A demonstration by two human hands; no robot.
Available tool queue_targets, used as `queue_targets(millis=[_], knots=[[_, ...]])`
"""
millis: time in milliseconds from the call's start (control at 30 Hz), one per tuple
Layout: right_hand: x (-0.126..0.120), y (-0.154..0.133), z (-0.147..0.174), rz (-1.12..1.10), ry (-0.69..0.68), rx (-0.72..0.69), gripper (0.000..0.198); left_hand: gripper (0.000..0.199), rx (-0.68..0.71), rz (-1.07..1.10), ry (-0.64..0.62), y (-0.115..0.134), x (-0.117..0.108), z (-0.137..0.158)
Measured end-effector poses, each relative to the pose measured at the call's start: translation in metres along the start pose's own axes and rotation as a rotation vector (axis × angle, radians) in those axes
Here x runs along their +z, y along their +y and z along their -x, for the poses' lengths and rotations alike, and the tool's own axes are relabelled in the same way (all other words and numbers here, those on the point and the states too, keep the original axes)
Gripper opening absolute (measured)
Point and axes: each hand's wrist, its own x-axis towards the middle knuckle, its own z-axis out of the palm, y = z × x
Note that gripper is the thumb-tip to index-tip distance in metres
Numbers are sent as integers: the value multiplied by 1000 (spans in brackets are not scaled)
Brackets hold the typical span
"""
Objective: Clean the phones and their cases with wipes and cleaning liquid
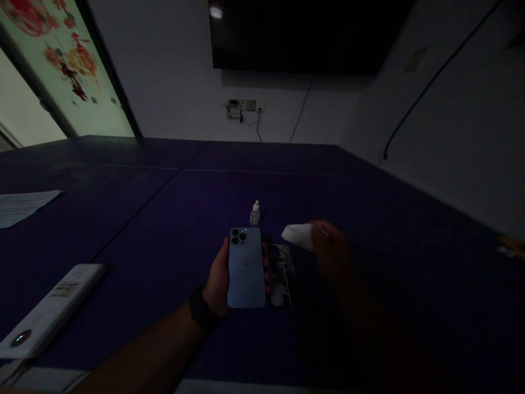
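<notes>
A light blue smartphone (246, 279) lies back side up in my left hand (217, 279), camera lenses at its upper left. The thumb runs along its left edge and the fingertips wrap round the right edge. Just right of the phone, a patterned phone case (281, 276) rests on the table. My right hand (331, 249) pinches a folded white tissue (299, 235) in the air, above and right of the case, apart from the phone. Beyond the phone's top edge stands a small dropper bottle (255, 214) with a white cap, upright.
The dark blue table (184, 202) has a seam running across it. At the left are a long white device (53, 306) with a round dial and a printed paper sheet (27, 207). A wall screen (307, 35) and sockets (246, 105) with cables are at the back.
</notes>
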Motion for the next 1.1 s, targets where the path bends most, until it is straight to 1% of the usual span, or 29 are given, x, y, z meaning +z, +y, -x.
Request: queue_targets(millis=[67,167,267,333,400,467,600,767,867,967,1100], knots=[[7,12,-9,92,-27,89,39,77,24,-72,68,3,-1,-2],[18,26,-17,224,-93,167,33,71,47,-272,228,5,-4,-6],[20,36,-18,372,-171,199,27,54,181,-559,412,7,-10,-8],[18,42,-18,471,-215,201,24,46,258,-771,485,10,-14,-9],[14,45,-18,562,-245,203,23,40,264,-989,519,13,-18,-9],[11,47,-19,637,-269,208,24,38,248,-1147,543,16,-22,-9],[10,46,-21,727,-315,210,27,37,236,-1264,572,19,-26,-10],[8,42,-22,792,-351,212,28,35,186,-1442,619,23,-24,-11],[4,42,-23,831,-348,243,29,35,152,-1595,658,27,-20,-10],[-2,41,-23,866,-334,285,30,41,112,-1761,687,30,-14,-8],[-5,37,-22,893,-316,301,31,45,31,-1937,727,26,-2,-4]])
